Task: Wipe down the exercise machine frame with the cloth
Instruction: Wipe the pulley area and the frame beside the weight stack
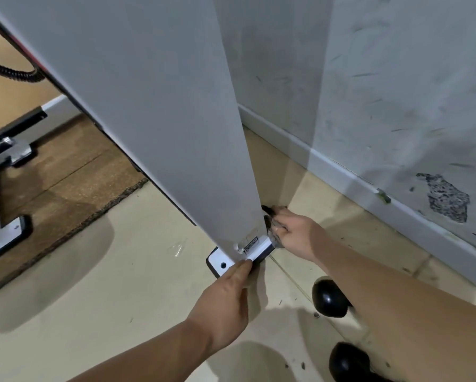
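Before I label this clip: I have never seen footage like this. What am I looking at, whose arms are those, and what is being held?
There is only one picture, taken by a camera worn on a person's head, looking forward and down. So the two arms are the wearer's own. The big pale slanted panel is the exercise machine frame, standing on a tiled floor close to a scuffed wall. The right hand grips a dark cloth and presses it against the frame's lower back edge. The left hand reaches to the frame's foot plate, fingertips touching it. A brown mat lies to the left. Two black round objects sit near the right arm; I cannot tell what they are.
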The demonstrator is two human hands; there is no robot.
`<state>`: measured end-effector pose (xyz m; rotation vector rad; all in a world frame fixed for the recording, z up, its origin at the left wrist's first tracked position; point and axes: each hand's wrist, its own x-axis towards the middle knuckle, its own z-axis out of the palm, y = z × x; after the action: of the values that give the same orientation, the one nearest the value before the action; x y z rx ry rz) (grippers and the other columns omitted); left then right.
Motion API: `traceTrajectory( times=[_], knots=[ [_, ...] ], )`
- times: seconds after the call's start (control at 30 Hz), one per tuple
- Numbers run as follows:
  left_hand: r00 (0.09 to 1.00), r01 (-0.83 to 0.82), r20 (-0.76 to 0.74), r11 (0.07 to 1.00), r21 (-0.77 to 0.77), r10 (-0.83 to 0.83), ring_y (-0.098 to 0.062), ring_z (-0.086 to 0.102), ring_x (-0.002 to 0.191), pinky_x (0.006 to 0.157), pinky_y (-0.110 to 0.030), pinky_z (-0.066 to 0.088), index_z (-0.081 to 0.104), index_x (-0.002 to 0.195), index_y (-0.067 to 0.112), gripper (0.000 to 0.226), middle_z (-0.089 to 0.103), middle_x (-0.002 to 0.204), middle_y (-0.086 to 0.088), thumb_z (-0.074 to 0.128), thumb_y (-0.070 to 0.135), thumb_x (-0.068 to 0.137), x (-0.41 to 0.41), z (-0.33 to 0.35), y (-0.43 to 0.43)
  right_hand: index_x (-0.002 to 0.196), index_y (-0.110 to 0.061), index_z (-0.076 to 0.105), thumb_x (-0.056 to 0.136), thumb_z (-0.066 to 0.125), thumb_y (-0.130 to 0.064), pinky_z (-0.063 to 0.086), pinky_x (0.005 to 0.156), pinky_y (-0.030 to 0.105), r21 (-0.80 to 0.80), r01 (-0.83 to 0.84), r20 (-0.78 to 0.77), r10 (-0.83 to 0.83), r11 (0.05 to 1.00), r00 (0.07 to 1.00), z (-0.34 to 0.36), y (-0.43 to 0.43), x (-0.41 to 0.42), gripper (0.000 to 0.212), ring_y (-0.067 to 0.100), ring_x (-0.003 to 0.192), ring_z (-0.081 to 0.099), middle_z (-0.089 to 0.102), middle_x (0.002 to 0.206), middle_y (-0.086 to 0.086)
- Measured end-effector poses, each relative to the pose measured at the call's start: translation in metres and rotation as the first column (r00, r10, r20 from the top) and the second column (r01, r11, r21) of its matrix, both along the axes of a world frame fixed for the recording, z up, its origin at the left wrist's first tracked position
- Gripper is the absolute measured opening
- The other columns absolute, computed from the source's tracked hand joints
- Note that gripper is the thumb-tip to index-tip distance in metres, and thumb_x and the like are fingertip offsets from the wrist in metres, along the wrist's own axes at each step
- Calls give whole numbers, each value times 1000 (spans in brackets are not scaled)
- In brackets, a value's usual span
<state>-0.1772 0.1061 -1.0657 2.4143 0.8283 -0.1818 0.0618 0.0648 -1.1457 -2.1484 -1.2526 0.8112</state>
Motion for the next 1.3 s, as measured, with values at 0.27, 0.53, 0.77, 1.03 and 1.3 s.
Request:
traceTrajectory(
  times=[0.27,0.53,0.77,1.03,1.3],
  knots=[
    [998,67,6,998,-5,-67,-2,31,146,109,-1,17,28,160,29,64,31,163,16,43,14,99,-3,-3,2,119,-35,68,93,69,-39,48,93,26,109,492,-225,-461,864,859,27,22,2,26,20,105,65,72,112,-6],
    [998,49,27,999,-18,-48,2,30,145,103,6,8,27,159,34,63,29,162,21,43,15,101,-8,3,1,146,-24,59,95,67,-16,28,123,25,-116,-142,-261,108,983,959,16,11,26,52,6,145,41,45,156,-12],
    [997,68,-22,998,-2,-68,-6,37,142,109,-4,25,28,159,33,66,32,161,18,43,11,98,-6,3,8,148,-49,48,103,59,-25,22,123,22,-53,-179,-53,177,982,983,3,6,24,52,0,146,34,32,162,-24],
    [998,22,-63,999,-40,-24,-8,35,146,114,-18,32,22,161,33,65,24,165,19,41,17,101,-6,-9,-3,154,-19,44,105,42,-1,32,122,33,-25,-244,67,245,970,967,16,26,4,53,24,151,35,32,166,2],
    [999,27,-37,1000,-5,-27,-7,41,140,111,-15,33,28,159,31,65,34,160,18,42,13,98,-8,-4,7,115,-53,54,85,36,-42,58,84,40,-42,135,-14,-136,990,991,5,14,2,37,25,94,68,71,101,-12]
  ],
)
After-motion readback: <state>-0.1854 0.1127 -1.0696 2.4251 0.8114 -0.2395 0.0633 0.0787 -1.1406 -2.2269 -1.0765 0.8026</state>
